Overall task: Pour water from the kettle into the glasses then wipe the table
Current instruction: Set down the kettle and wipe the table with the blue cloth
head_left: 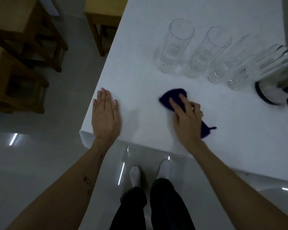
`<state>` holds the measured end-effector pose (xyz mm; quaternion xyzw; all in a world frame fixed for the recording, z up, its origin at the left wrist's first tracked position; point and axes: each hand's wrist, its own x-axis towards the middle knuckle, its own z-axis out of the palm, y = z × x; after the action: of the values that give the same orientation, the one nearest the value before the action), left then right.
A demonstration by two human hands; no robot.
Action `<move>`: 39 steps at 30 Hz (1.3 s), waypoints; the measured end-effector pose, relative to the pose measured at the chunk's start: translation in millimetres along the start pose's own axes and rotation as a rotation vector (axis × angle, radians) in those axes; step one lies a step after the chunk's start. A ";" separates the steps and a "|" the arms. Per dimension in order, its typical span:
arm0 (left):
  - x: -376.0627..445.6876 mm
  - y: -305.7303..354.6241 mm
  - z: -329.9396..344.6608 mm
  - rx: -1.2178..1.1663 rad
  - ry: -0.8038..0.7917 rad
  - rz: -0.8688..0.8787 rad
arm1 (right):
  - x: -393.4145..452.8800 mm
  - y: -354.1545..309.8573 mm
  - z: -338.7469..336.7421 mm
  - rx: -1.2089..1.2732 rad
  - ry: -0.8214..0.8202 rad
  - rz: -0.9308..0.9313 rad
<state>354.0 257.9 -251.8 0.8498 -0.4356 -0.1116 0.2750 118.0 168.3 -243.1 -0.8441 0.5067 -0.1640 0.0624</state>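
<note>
Several tall clear glasses (176,47) stand in a row across the far part of the white table (140,77). To their right stands the kettle (273,80), with a glass body and a shiny metal base. My right hand (185,117) presses down on a dark blue cloth (170,97) in the middle of the table, its fingers curled over the cloth; the cloth's edge is blurred. My left hand (106,117) lies flat on the table near the front left corner, holding nothing.
Wooden chairs (23,39) stand on the floor to the left of the table, another (98,17) at the far side. The table's front edge runs just past my wrists, with my feet (150,170) in white socks below it.
</note>
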 end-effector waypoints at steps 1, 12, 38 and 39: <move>-0.2 -0.3 0.3 -0.003 -0.003 -0.006 | 8.6 -20.8 8.0 -0.003 0.045 0.111; 1.2 -8.3 -2.0 0.051 -0.008 0.071 | -97.5 -12.0 -2.0 -0.005 -0.041 -0.309; -107.0 323.0 175.9 -0.083 -0.528 0.643 | -104.4 242.3 -104.3 0.127 0.167 0.510; -109.6 331.6 182.5 -0.066 -0.519 0.640 | -109.5 241.6 -107.3 0.129 0.169 0.514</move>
<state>-14.8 122.6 -220.3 0.6059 -0.7289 -0.2452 0.2039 -167.5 155.1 -231.5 -0.6654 0.6961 -0.2447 0.1132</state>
